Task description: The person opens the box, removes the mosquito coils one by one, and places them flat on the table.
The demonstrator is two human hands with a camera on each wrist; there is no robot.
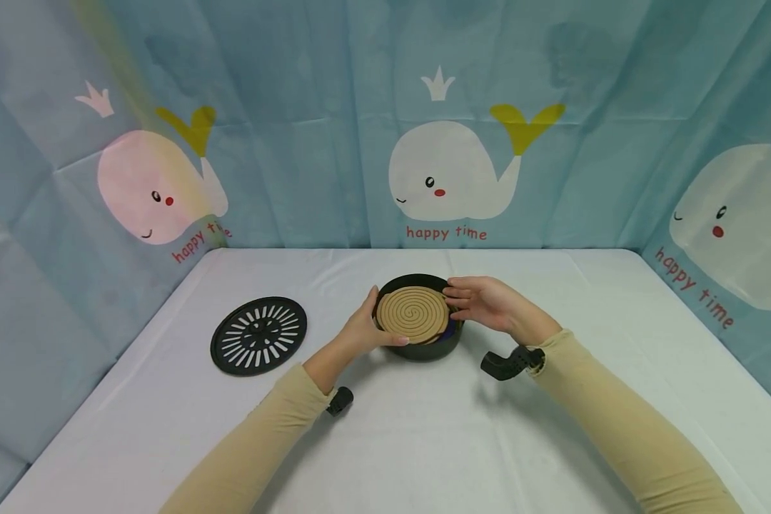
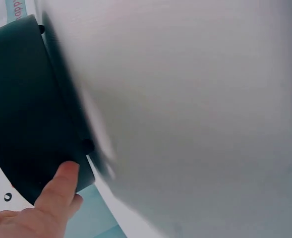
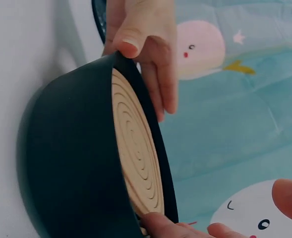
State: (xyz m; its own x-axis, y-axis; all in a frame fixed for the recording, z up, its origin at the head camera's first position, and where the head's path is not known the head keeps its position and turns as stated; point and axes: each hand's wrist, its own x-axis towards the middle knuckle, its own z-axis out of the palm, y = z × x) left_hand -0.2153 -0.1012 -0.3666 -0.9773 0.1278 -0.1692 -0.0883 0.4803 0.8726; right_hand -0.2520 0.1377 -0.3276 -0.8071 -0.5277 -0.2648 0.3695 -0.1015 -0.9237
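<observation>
A stack of tan mosquito coils (image 1: 413,314) lies inside a round, dark mosquito coil box (image 1: 426,353) on the table. My left hand (image 1: 362,330) holds the box's left side, its thumb over the near rim. In the left wrist view a finger (image 2: 61,183) presses the outer wall. My right hand (image 1: 486,304) is at the box's right side, fingers fairly straight and fingertips at the coils' edge. Its thumb (image 3: 289,198) stands apart in the right wrist view. Something dark blue (image 1: 449,330) shows beside the coils, too small to name.
A black slotted round lid (image 1: 260,330) lies flat on the white-covered table (image 1: 411,442), left of the box. A blue curtain (image 1: 308,143) with printed whales hangs behind and along both sides. Dark camera mounts (image 1: 505,365) stick out from the wrists.
</observation>
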